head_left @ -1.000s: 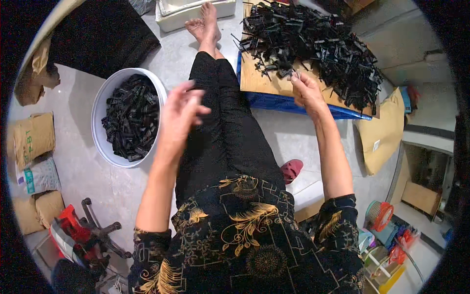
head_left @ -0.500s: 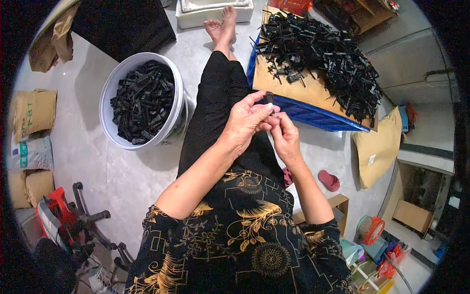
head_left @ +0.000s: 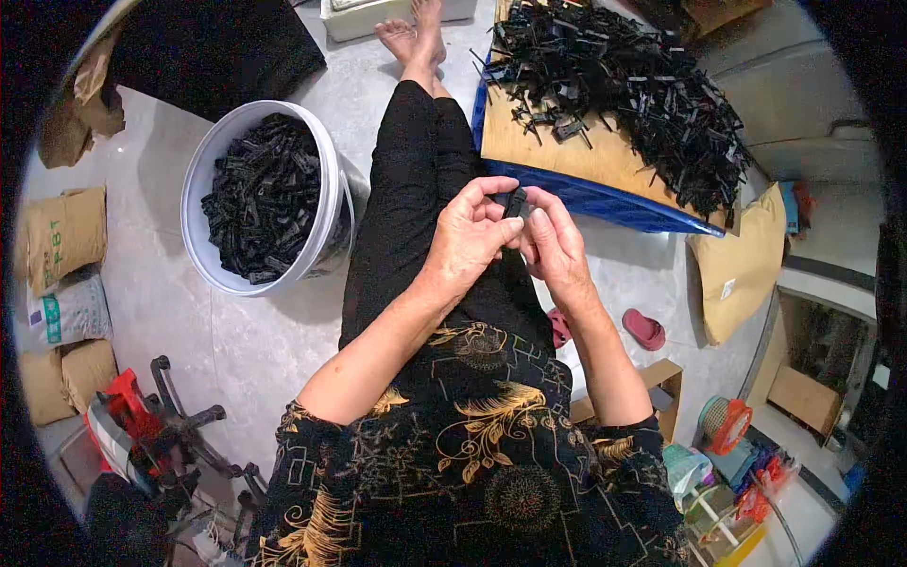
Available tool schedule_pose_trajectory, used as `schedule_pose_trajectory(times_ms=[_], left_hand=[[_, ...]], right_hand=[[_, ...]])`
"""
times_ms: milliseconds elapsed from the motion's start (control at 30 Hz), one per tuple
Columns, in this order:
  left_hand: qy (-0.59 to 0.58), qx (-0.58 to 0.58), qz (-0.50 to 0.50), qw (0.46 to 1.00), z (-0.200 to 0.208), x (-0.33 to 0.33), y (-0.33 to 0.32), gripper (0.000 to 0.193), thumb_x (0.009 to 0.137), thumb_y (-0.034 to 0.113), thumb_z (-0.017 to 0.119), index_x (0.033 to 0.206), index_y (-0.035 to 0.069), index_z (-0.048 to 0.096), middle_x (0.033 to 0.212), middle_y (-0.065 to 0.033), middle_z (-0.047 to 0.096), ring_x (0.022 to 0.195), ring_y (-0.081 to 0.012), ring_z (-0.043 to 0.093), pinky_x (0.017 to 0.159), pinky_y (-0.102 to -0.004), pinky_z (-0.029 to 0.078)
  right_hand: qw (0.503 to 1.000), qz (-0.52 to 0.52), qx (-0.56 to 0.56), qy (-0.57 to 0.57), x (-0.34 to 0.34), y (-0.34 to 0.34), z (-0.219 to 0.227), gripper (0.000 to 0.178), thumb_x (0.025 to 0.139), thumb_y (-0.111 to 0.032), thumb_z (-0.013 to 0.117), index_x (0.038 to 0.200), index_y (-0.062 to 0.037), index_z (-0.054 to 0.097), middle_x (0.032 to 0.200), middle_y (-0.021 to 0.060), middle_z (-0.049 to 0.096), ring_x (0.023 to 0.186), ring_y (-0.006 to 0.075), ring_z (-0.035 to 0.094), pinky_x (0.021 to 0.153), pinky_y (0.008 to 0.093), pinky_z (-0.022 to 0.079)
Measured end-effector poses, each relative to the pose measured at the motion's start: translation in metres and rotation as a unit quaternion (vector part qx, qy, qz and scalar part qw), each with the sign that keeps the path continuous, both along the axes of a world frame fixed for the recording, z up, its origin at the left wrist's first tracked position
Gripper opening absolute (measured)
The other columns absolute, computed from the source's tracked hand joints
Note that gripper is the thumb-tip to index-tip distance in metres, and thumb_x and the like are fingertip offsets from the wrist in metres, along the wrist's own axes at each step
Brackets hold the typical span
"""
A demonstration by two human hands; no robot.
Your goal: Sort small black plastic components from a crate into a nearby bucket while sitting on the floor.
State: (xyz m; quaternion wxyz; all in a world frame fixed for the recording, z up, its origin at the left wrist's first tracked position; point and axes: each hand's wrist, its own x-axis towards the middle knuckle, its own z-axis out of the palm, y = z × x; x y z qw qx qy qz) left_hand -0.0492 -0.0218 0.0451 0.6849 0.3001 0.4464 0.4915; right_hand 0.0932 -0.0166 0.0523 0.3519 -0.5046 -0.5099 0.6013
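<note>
Over my lap, both hands meet at one small black plastic part (head_left: 515, 202). My left hand (head_left: 465, 236) pinches it between thumb and fingers. My right hand (head_left: 557, 244) closes on it from the other side, its thumb and index finger against the part. The fingers cover much of it, so its exact shape cannot be made out. To the left, a white bucket (head_left: 194, 197) holds many black plastic pieces (head_left: 265, 194). Ahead on the right, a heap of black plastic parts with thin stems (head_left: 624, 94) lies on a wooden board (head_left: 557, 165).
The board rests on a blue plastic crate (head_left: 586, 197). A tan sack (head_left: 742, 269) leans at the right, near pink slippers (head_left: 644, 329) and a cardboard box (head_left: 666, 392). Stacked bags (head_left: 66, 236) and a black chair base (head_left: 194, 416) stand at the left.
My right hand has risen and turned, so its thumb and fingers now close on the black part's right side. The part is tilted differently. The whole view has shifted slightly.
</note>
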Motion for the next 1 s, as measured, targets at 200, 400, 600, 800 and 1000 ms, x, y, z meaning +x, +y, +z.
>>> schedule_pose_trajectory(times_ms=[200,400,600,800,1000], left_hand=[[0.029,0.040,0.013,0.999,-0.004,0.004,0.006,0.039,0.081,-0.007,0.057,0.119,0.001,0.052,0.084,-0.0010,0.057,0.066,-0.0034,0.054,0.058,-0.0167,0.046],[0.087,0.038,0.008,0.995,-0.009,0.006,0.010,0.036,0.080,-0.008,0.056,0.115,0.002,0.056,0.089,-0.0002,0.058,0.069,-0.0023,0.053,0.060,-0.0168,0.046],[0.258,0.147,0.034,0.954,-0.015,0.009,0.012,0.034,0.077,-0.005,0.057,0.110,0.006,0.060,0.087,-0.0053,0.062,0.068,-0.0118,0.058,0.061,-0.0240,0.048],[0.406,0.259,0.038,0.876,-0.010,0.004,0.014,0.031,0.075,-0.004,0.057,0.104,0.006,0.060,0.087,-0.0130,0.060,0.074,-0.0304,0.060,0.066,-0.0326,0.050],[0.283,0.131,0.019,0.950,0.002,0.001,0.006,0.033,0.082,-0.003,0.053,0.114,0.006,0.050,0.081,-0.0092,0.060,0.068,-0.0161,0.061,0.060,-0.0279,0.049]], right_hand=[[0.998,0.001,-0.055,0.039,-0.005,0.007,-0.007,0.039,0.096,-0.031,0.043,0.126,-0.0054,0.041,0.066,-0.0043,0.047,0.050,0.0016,0.035,0.042,0.0170,0.025],[0.996,0.011,-0.077,0.050,-0.005,0.015,-0.012,0.037,0.096,-0.029,0.044,0.125,-0.0068,0.042,0.065,-0.0063,0.045,0.050,0.0008,0.034,0.042,0.0165,0.025],[0.994,-0.001,-0.106,0.041,-0.008,0.018,-0.006,0.030,0.095,-0.025,0.045,0.120,-0.0078,0.045,0.067,-0.0058,0.043,0.055,0.0024,0.037,0.047,0.0181,0.028],[0.997,0.006,-0.074,0.006,-0.010,0.020,-0.014,0.026,0.095,-0.027,0.044,0.117,-0.0124,0.049,0.061,-0.0087,0.038,0.048,0.0012,0.031,0.042,0.0174,0.022],[0.998,0.059,0.031,-0.024,-0.004,0.025,-0.027,0.025,0.095,-0.025,0.045,0.114,-0.0091,0.049,0.067,-0.0063,0.045,0.052,0.0015,0.035,0.045,0.0168,0.027]])
